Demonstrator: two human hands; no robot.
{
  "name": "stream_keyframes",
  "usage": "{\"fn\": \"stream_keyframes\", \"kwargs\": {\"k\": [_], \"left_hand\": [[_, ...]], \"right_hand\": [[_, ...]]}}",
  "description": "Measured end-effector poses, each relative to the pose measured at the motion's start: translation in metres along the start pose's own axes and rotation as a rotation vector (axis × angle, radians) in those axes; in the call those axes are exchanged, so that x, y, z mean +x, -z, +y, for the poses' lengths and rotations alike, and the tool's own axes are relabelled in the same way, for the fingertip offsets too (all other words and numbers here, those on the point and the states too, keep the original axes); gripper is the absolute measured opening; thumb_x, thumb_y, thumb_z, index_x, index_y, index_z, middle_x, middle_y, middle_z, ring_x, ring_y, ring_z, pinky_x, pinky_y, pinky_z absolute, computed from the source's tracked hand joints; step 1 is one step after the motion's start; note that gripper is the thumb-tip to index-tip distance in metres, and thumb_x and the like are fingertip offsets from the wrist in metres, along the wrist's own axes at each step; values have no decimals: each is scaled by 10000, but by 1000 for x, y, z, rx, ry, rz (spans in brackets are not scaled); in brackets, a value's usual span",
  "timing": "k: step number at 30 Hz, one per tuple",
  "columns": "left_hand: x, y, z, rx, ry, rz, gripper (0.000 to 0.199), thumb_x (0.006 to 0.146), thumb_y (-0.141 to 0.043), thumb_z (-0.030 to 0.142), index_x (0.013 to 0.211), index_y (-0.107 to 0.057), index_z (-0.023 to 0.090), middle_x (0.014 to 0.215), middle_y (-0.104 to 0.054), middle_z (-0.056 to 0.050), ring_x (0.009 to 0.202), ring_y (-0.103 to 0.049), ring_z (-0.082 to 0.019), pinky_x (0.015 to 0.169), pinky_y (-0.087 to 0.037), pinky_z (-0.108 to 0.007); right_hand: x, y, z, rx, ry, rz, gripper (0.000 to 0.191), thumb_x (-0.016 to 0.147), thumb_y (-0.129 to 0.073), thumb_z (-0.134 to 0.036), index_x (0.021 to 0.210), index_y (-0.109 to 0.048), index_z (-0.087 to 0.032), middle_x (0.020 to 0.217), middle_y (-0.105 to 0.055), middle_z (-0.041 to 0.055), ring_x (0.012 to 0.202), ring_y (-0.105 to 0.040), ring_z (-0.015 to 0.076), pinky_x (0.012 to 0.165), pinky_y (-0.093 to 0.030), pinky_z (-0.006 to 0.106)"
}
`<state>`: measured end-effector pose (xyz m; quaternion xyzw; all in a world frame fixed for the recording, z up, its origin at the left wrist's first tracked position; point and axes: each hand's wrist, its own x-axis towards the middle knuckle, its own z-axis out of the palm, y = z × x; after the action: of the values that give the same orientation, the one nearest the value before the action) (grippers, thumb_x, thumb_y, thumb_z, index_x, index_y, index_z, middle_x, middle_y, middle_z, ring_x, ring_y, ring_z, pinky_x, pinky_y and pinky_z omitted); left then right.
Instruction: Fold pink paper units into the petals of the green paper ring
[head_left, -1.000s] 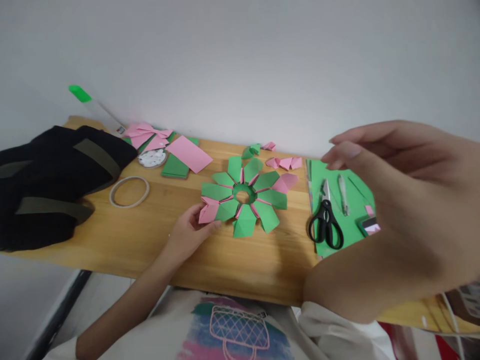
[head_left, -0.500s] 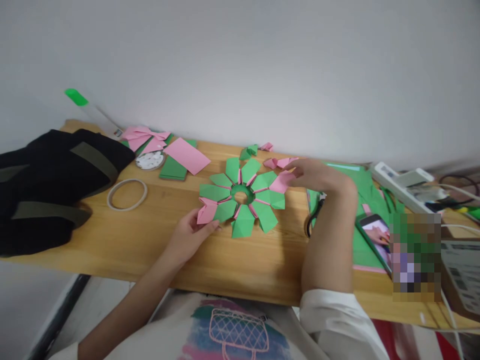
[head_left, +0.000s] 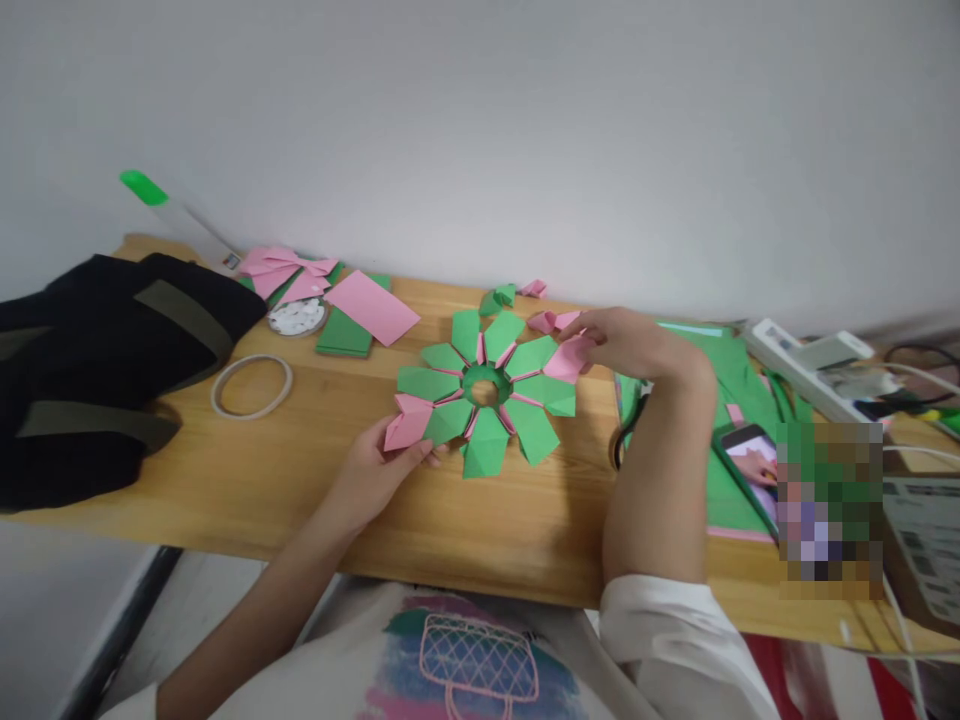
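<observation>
Two hands [head_left: 371, 475]. One paper flower [head_left: 487, 378]: nine green petals [head_left: 486, 445], two pink petals [head_left: 409, 421] at rim, one per hand. One white ring [head_left: 252, 387], one round dish [head_left: 298, 316], white bits inside too small to count. One green-capped tube [head_left: 176, 215], one phone [head_left: 750, 470], one power strip [head_left: 802, 370]. Loose pink folded pieces [head_left: 541, 321] several, exact count hidden by right hand.

A wooden table [head_left: 300, 480] bears folded papers [head_left: 373, 308], a tape ring [head_left: 251, 387] and black cloth [head_left: 112, 370] with dark green straps.
</observation>
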<state>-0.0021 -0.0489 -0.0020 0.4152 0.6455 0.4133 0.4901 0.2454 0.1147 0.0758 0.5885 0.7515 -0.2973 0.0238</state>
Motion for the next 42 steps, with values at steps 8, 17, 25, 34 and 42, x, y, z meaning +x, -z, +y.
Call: {"fn": "stream_keyframes", "kwargs": {"k": [8,17,25,34,42], "left_hand": [[2,0,-6,-56,19,0,251,668,-719,393,804,-628,203,684,-715,-13,706,-683,-213,744,-545,-342],[-2,-1,-5,-113,66,-30,331,678,-725,455,861,-636,194,714,-717,-26,732,-697,-238,707,-551,-349],[-16,-6,-10,-109,90,-364,444,690,-744,385,1063,-602,189,961,-710,-42,920,-670,-213,831,-529,-335],[-23,18,-18,340,-200,-505,152,857,-570,267,936,-682,202,868,-713,-23,752,-635,-152,639,-470,-250],[20,44,-19,704,-895,-66,355,800,-660,228,1146,-588,198,1160,-585,-108,1088,-565,-264,916,-486,-418]], "right_hand": [[0,2,2,-41,47,27,329,743,-520,-79,962,-705,-241,866,-751,-8,891,-690,201,741,-519,272],[3,1,5,-23,25,56,315,745,-548,-114,977,-715,-245,900,-746,11,897,-686,227,766,-525,311],[-27,6,-11,-137,10,289,270,757,-661,-272,1008,-698,-178,981,-724,90,893,-669,282,780,-528,422],[-132,-28,-69,-135,332,699,242,919,-492,-434,1047,-658,-311,980,-714,44,871,-670,273,773,-509,442],[-108,-155,-78,-136,368,637,596,787,-684,-470,1266,-500,-167,1218,-594,168,1125,-553,341,894,-486,512]]}}
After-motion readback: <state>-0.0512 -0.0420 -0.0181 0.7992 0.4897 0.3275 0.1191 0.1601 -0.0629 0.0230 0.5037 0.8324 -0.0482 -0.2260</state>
